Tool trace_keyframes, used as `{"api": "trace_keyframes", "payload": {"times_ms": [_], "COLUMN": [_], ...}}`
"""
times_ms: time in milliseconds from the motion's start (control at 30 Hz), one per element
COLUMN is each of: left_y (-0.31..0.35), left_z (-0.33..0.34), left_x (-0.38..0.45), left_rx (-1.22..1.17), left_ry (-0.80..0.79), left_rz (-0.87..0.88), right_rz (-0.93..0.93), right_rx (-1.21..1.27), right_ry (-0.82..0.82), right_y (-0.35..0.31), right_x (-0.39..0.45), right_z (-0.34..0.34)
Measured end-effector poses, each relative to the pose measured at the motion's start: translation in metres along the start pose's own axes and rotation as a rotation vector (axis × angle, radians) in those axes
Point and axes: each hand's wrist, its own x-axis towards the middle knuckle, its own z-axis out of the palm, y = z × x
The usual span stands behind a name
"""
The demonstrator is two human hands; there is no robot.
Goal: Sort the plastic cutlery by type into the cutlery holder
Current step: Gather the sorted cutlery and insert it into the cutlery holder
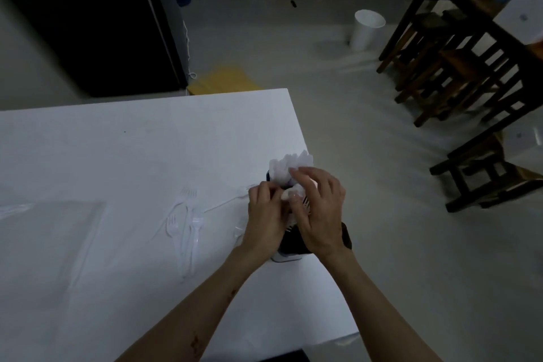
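Observation:
A dark cutlery holder stands near the right edge of the white table, mostly hidden under my hands. White plastic cutlery sticks up from its far compartment. My left hand and my right hand meet over the holder's middle and pinch a bundle of white plastic pieces between their fingertips. Several clear plastic forks lie loose on the table to the left of the holder. A clear spoon lies by my left hand.
A clear plastic sheet or bag lies flat at the table's left. Off the table's right edge are the floor, a white bin and dark wooden stools and a table. A dark cabinet stands behind.

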Motion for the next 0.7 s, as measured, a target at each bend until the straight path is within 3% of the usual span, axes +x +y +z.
{"api": "trace_keyframes", "payload": {"times_ms": [100, 300, 433, 500, 567, 633, 700], "left_y": [0.007, -0.016, -0.051, -0.077, -0.097, -0.115, -0.128], "left_z": [-0.005, -0.031, -0.045, -0.057, -0.072, -0.085, -0.096], "left_x": [-0.005, -0.028, -0.046, -0.055, -0.065, -0.073, -0.079], "left_rx": [-0.299, -0.249, -0.216, -0.189, -0.160, -0.132, -0.115], "left_ry": [0.018, -0.113, 0.079, 0.213, 0.262, 0.229, 0.174], "left_rz": [-0.175, 0.042, -0.017, -0.123, -0.262, -0.356, -0.377], "right_rz": [-0.192, -0.162, -0.153, -0.135, -0.015, 0.281, 0.616], "right_rx": [-0.101, -0.202, -0.005, 0.193, 0.155, -0.004, -0.090], "right_ry": [-0.051, -0.029, 0.061, -0.114, -0.449, -0.740, -0.802], "right_y": [0.004, 0.003, -0.037, -0.064, -0.082, -0.089, -0.090], "right_x": [-0.002, -0.009, -0.007, -0.018, -0.036, -0.057, -0.070], "right_z": [0.008, 0.018, 0.022, 0.033, 0.056, 0.085, 0.103]}}
